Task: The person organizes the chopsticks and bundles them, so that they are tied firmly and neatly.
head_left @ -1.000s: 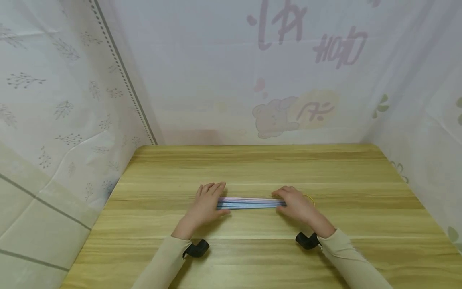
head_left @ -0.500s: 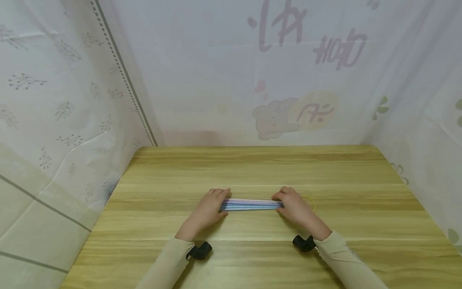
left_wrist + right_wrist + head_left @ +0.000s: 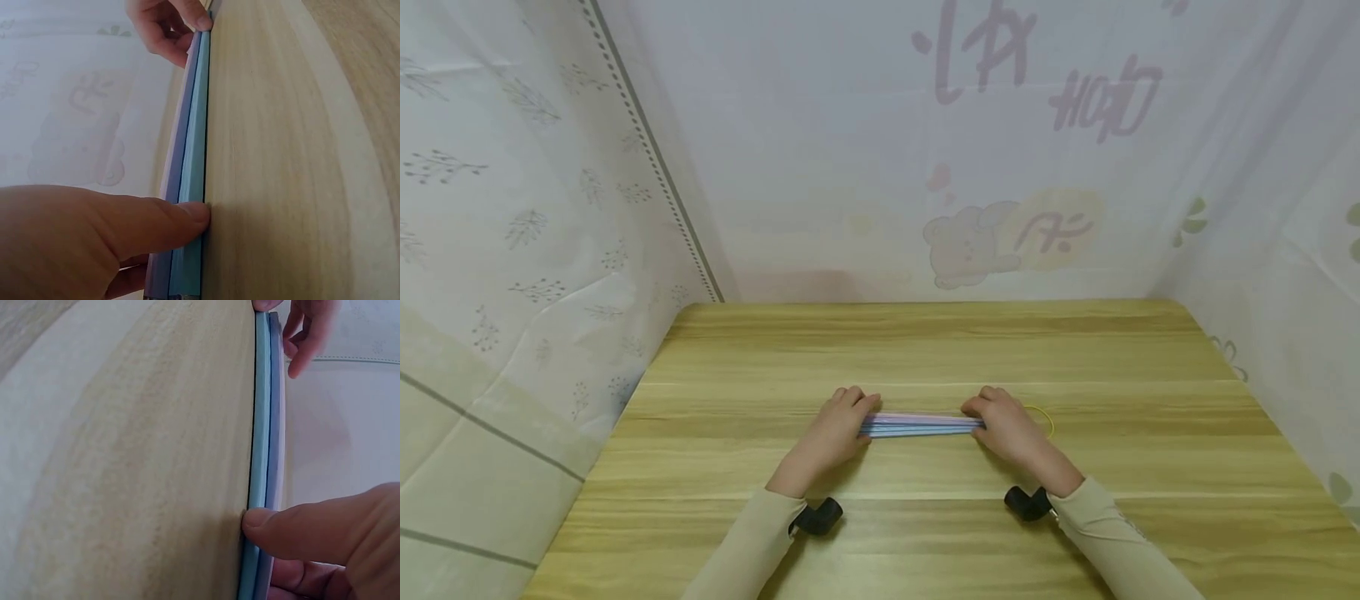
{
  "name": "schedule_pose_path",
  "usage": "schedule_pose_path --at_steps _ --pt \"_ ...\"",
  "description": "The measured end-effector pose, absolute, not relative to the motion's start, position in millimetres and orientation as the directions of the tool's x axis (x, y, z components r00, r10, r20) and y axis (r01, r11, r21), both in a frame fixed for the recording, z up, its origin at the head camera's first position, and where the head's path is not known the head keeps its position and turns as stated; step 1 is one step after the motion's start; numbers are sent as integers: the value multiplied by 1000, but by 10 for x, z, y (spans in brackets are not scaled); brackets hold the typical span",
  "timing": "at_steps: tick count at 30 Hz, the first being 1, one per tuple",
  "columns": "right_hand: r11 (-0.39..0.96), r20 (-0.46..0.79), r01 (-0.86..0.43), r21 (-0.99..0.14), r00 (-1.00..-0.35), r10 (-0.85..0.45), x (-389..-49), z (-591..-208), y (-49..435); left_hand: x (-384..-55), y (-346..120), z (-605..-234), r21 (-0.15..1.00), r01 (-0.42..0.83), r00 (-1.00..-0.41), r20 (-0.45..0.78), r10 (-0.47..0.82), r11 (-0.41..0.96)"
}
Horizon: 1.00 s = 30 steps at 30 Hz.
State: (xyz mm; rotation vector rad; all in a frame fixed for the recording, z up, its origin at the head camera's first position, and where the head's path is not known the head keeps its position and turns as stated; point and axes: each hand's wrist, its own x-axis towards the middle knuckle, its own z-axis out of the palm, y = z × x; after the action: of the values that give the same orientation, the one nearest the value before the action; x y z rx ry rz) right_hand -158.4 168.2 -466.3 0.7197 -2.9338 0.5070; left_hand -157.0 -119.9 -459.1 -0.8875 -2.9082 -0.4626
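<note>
A bundle of long, slim pencils (image 3: 921, 426) in light blue, purple and pink lies crosswise on the wooden table, side by side. My left hand (image 3: 827, 437) grips the left end, its thumb on the near light-blue pencil (image 3: 192, 150) in the left wrist view and its fingers on the far side. At the other end my right hand (image 3: 1013, 429) pinches the bundle the same way, the thumb pressed to the light-blue side (image 3: 259, 425) in the right wrist view. The pencil ends under both palms are mostly hidden.
Just behind the right hand lies a thin yellow loop, like a rubber band (image 3: 1049, 417), partly covered by that hand. The wooden table (image 3: 925, 342) reaches back to a printed cloth (image 3: 820, 167), with more cloth at both sides. A black wrist camera (image 3: 820, 517) sits at each cuff.
My left hand has moved a little to the right, its spread fingers and thumb drawing in on the pencils' left end. The right hand has shifted slightly left and keeps its hold.
</note>
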Motion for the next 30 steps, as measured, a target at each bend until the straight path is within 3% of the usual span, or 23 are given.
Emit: schedule_pose_path --at_steps 15,30 --pt "833 133 -429 -348 -903 -409 -1607 -4652 1677 -1536 -1172 -4562 294 523 -851 124 511 800" --pt "831 143 -445 -334 -895 -422 -1598 -4684 1688 -1524 -1149 -4534 242 524 -851 122 510 817"
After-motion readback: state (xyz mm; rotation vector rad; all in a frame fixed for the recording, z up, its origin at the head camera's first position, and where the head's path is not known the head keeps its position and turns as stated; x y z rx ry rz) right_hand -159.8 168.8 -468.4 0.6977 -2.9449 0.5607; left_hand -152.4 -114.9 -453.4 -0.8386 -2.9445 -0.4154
